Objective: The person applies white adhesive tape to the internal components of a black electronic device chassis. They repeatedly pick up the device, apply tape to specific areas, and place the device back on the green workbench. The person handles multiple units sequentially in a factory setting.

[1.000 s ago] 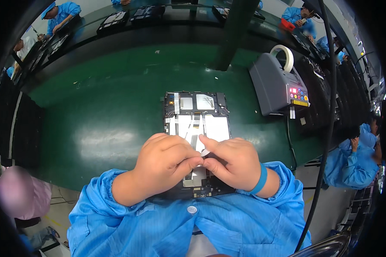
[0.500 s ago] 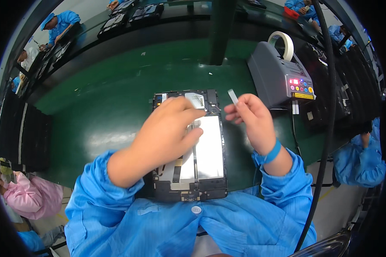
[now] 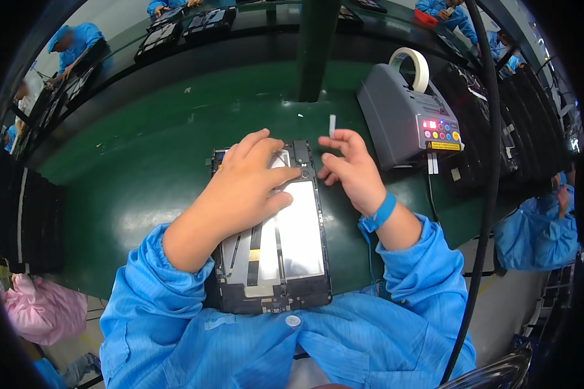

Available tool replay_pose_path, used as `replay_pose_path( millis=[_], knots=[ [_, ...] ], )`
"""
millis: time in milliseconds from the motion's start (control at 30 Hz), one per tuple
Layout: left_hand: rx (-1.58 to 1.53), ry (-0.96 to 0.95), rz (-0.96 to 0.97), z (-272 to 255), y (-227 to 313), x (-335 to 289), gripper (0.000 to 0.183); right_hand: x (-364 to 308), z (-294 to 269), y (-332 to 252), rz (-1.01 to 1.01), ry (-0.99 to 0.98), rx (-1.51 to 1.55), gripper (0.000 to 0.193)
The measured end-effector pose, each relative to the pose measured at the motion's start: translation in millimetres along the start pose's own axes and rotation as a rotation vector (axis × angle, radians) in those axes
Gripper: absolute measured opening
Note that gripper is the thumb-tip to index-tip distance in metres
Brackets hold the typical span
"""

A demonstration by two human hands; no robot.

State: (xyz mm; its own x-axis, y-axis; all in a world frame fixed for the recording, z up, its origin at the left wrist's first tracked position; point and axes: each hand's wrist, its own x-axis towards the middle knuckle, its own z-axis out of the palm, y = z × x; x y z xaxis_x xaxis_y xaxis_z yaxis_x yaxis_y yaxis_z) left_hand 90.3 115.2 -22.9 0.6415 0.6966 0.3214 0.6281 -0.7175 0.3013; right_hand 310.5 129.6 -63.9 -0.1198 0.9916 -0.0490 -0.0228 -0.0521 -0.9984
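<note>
An opened tablet (image 3: 305, 223) lies in front of me, its black frame, silvery plates and flat cables exposed. My left hand (image 3: 243, 178) rests over its upper left part with fingers spread, hiding what lies beneath; one fingertip reaches the round part near the upper right edge. Just off the tablet's upper right side is my right hand (image 3: 353, 168), a blue band around its wrist. A short whitish strip of tape (image 3: 332, 126) sticks up from its upper fingertips, while the thumb and other fingers are curled below.
A grey tape dispenser (image 3: 402, 110) with a tape roll (image 3: 419, 72) on top stands at the right on the green table (image 3: 143, 175). Stacks of black panels flank the table at left (image 3: 29, 220) and right (image 3: 525, 129). A black cable (image 3: 490, 142) hangs at right. People work farther off.
My left hand's fingers have spread and shifted over the tablet's top. My right hand has turned, so the tape strip now points upward with the thumb apart from it. The whole view has shifted slightly.
</note>
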Motion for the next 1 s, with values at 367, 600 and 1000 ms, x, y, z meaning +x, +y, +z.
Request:
replay_pose_path(
  millis=[367, 600, 1000],
  knots=[
    [0.070, 0.046, -0.064, 3, -2, -7, 0.040, 27, 7, -7, 0.044, -0.283, -0.016, 0.058],
    [-0.050, 0.055, -0.103, 8, -12, -6, 0.034, 35, -13, -50, -0.223, -0.592, -0.587, 0.010],
    [-0.182, 0.053, -0.288, 12, -16, 6, 0.019, 57, 8, -61, -0.344, -0.776, -1.087, 0.012]
  ],
)
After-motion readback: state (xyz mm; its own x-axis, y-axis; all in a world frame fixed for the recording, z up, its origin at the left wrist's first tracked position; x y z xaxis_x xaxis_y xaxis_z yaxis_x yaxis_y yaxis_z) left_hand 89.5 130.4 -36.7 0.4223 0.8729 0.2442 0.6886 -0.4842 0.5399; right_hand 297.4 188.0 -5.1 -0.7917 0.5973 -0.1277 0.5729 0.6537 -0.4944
